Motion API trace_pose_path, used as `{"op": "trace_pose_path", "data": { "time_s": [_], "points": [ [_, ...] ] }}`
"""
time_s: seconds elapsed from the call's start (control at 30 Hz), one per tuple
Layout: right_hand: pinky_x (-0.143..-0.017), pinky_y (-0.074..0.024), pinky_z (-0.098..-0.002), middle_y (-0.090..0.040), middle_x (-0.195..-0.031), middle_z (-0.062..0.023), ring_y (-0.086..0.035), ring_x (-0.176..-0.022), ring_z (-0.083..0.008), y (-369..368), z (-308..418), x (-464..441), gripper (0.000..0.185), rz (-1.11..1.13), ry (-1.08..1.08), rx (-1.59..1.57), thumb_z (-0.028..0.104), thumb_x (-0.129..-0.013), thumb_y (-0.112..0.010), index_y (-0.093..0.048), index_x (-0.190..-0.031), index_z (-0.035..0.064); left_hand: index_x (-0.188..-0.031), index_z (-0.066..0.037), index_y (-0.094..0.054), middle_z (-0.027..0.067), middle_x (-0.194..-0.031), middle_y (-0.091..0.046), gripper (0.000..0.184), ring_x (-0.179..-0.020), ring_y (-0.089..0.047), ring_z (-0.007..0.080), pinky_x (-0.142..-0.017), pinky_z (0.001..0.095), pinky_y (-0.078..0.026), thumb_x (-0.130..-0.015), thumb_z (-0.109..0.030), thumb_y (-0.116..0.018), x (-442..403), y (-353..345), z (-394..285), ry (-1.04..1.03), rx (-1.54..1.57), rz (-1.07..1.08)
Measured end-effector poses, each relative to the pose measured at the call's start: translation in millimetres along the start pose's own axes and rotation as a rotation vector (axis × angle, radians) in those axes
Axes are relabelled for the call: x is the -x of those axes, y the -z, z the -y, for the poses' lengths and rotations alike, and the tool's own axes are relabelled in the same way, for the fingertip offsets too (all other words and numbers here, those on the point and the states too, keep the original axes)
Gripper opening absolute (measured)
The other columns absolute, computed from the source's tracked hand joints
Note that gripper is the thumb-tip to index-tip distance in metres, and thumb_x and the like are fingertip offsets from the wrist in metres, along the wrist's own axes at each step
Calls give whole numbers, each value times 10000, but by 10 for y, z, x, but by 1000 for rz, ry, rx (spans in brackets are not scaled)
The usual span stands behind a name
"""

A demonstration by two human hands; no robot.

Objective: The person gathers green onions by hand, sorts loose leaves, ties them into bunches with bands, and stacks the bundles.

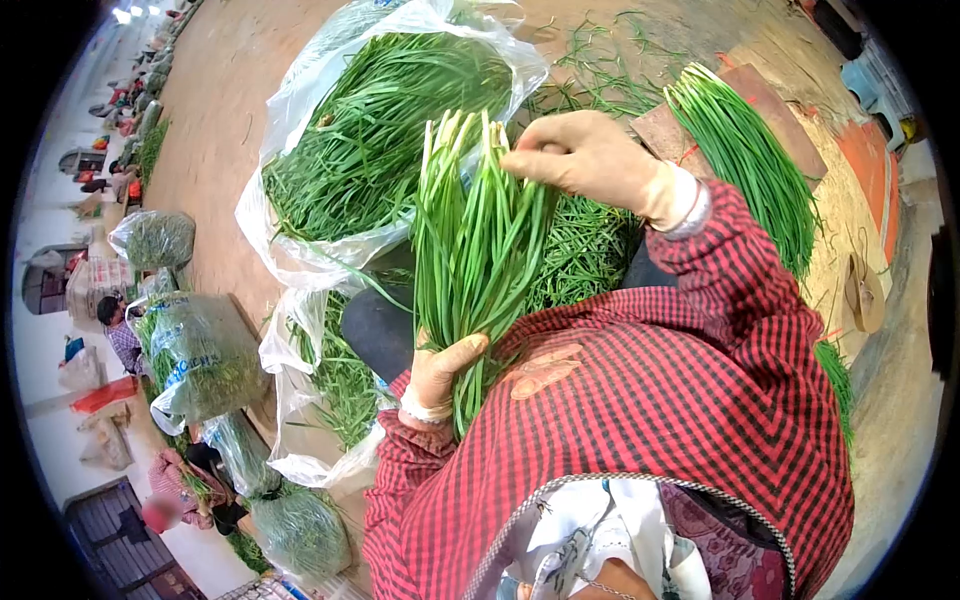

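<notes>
A bunch of long green stalks with pale ends (pixel 470 230) stands upright in front of my body. Gloved, my left hand (pixel 445 375) is wrapped round its lower, leafy part. At the top, my right hand (pixel 580 160), also gloved, has its fingers pinched together beside the pale ends; whether a stalk is between them is too small to tell. Behind the bunch, an open clear plastic bag (pixel 290 110) holds a large heap of green leaves (pixel 370 130). Cut green pieces (pixel 585 255) lie beneath my right hand.
A neat bundle of stalks (pixel 750 160) lies on a brown board (pixel 790 130) at the right. Filled plastic bags (pixel 205 350) stand on the left, where a person in a red top (pixel 180 485) and another in a checked shirt (pixel 122 340) sit. Loose stalks (pixel 620 70) litter the floor.
</notes>
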State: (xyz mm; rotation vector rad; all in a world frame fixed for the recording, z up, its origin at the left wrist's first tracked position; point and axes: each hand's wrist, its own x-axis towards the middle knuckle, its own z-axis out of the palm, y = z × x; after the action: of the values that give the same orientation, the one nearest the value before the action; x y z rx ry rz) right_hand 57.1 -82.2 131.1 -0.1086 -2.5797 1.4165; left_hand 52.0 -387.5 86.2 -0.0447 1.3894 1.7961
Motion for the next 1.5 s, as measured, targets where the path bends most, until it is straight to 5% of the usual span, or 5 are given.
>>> {"op": "trace_pose_path", "data": {
  "time_s": [0.4,0.6,0.83,1.07,1.5],
  "points": [
    [-725,-503,-384,-660,-803,-139,-641,-749,-282,261,-552,-365,271,-367,56,245,323,-812,-557,-682,-850,85,-1171,15,-583,118,-1014,-675,456,-862,-657,200,-799,314,-531,-730,15,-701,64,155,-8,-41,-44,-19],
    [-1058,-388,-379,-481,-1354,-272,-489,-1265,-317,712,-1298,-32,882,-113,-333,307,549,-853,-628,-343,-1396,-84,-1200,5,-568,101,-1062,-662,465,-925,-643,188,-845,312,-510,-758,-1,-716,27,141,-17,-56,-33,10],
    [-1039,-394,-382,-459,-1384,-163,-522,-1211,-229,-291,-670,442,959,582,-331,-815,634,-841,-588,-172,-1493,66,-1280,-10,-498,45,-1085,-632,490,-918,-611,136,-816,262,-494,-822,15,-671,-515,-386,43,-378,-300,-82],
    [-947,-490,-395,-546,-1277,-78,-579,-1132,-265,-531,-607,179,631,55,-237,-1163,342,-870,-700,-443,-1362,42,-1492,-91,-211,247,-1102,-624,883,-853,-645,412,-715,442,-539,-756,-154,-696,-903,-965,139,-510,-1264,-85],
    [-572,-479,-243,-670,-956,-105,-580,-638,-117,211,-553,514,523,224,-238,-973,250,-833,-641,-532,-1275,-7,-1375,21,-427,141,-1325,-539,605,-1205,-519,234,-1032,375,-387,-918,-328,-614,-1145,-757,-84,-308,-44,318]
  ]
}}
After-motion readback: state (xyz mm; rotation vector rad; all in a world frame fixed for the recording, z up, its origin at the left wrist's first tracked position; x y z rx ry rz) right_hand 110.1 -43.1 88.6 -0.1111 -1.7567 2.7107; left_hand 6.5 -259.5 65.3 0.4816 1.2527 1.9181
